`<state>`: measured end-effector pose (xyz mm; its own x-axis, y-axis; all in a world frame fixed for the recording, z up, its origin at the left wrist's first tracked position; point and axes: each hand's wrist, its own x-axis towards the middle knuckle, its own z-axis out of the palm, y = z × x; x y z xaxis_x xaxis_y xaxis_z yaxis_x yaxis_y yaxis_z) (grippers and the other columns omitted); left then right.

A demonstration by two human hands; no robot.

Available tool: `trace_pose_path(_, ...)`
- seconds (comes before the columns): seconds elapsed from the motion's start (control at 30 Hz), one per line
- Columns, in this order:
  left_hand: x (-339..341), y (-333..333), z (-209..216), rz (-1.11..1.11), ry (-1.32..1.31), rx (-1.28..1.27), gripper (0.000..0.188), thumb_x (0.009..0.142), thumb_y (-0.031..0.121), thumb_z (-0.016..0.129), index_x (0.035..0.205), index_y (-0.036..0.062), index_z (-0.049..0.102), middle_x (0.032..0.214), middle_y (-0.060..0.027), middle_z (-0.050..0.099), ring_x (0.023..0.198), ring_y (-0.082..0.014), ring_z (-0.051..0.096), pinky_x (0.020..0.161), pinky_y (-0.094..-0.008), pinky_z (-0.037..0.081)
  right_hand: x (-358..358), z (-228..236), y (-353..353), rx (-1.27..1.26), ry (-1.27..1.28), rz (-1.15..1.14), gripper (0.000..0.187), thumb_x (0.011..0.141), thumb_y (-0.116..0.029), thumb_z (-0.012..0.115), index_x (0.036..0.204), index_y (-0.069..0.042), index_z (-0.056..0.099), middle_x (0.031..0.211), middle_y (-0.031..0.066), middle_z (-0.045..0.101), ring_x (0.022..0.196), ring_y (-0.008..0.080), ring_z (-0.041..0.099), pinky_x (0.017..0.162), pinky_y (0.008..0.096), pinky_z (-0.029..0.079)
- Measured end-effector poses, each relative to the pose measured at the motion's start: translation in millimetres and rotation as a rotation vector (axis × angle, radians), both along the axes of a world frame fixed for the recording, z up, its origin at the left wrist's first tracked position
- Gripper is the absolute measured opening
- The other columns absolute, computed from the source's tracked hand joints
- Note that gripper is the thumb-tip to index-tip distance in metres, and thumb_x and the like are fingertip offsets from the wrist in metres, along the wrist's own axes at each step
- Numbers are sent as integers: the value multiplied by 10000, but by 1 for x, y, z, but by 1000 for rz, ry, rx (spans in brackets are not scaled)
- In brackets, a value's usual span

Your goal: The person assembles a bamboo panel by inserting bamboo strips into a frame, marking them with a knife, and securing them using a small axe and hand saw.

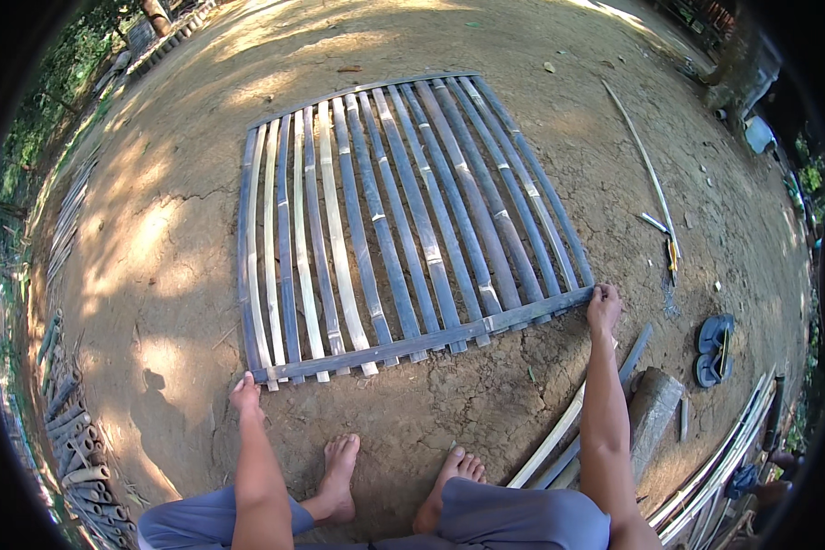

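Note:
A flat panel of split bamboo slats (423,211) lies in front of me, its slats running away from me with narrow gaps between them. A crosswise strip (385,346) spans its near edge, and another strip (357,89) spans the far edge. My left hand (246,394) is closed on the near left corner. At the near right corner, the fingers of my right hand (605,307) grip the end of the near strip. Several slat ends stick out a little past that strip toward my bare feet.
Right of the panel lie a long thin stick (646,165), a tool with an orange part (673,255) and dark sandals (713,350). A log (653,422) and loose bamboo strips (555,435) are by my right arm. Cut bamboo pieces (78,449) are piled at the left.

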<state>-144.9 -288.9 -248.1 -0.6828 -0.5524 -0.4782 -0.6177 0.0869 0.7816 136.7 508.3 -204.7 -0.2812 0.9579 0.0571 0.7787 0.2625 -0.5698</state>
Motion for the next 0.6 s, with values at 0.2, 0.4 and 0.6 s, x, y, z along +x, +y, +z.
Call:
trace_pose_path(0.2,-3,11,2,-20,-44,27,282,1020,248,708,1126,-13,717,853,-8,673,642,-73,547,534,-233,432,11,9,-9,71,91,2,160,961,-144,655,1063,-51,736,1300,198,690,1236,382,629,1070,435,472)
trace_pose_path(0.4,-15,-20,5,-74,33,-254,431,1005,337,705,1224,-34,686,977,-112,694,827,-215,636,755,-357,531,0,21,-20,249,229,-35,197,970,-178,699,1098,-43,763,1082,151,745,1014,281,701,919,385,531)
trace_pose_path(0.6,20,164,78,-670,471,-846,436,978,310,679,1304,21,679,1202,-183,666,1041,-323,641,936,-444,504,9,43,-79,-152,585,-17,205,968,-121,745,1152,-33,765,927,22,749,817,91,670,746,252,530)
